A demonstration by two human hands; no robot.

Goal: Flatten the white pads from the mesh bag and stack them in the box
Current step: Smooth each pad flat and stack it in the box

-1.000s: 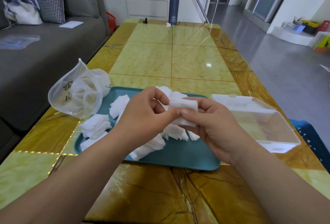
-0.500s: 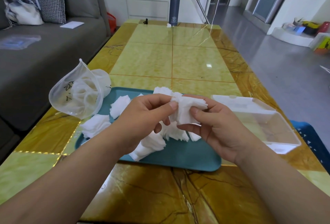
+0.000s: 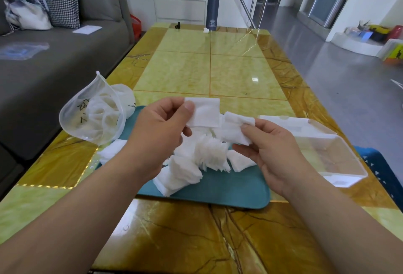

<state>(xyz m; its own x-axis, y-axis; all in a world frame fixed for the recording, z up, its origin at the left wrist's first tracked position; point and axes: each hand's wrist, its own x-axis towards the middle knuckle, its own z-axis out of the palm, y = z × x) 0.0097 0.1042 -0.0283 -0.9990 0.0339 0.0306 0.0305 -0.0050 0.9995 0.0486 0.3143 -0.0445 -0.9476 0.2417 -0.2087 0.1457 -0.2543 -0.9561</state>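
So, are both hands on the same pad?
No, the left hand pinches a flat pad while the right hand pinches a separate crumpled pad beside it.

Hands parted: left hand (image 3: 160,130) now pinches flat pad (image 3: 205,111), raised; right hand (image 3: 269,150) keeps crumpled pad (image 3: 236,128), no longer held jointly.

One flat pad (image 3: 205,112), one crumpled pad (image 3: 234,129) aloft; others (image 3: 210,153) between mesh bag (image 3: 93,116) and box (image 3: 322,156).

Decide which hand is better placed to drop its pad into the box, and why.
Probably the right hand: it pinches a crumpled pad beside the box, on its own side. The left hand holds its flat pad over the tray, farther away.
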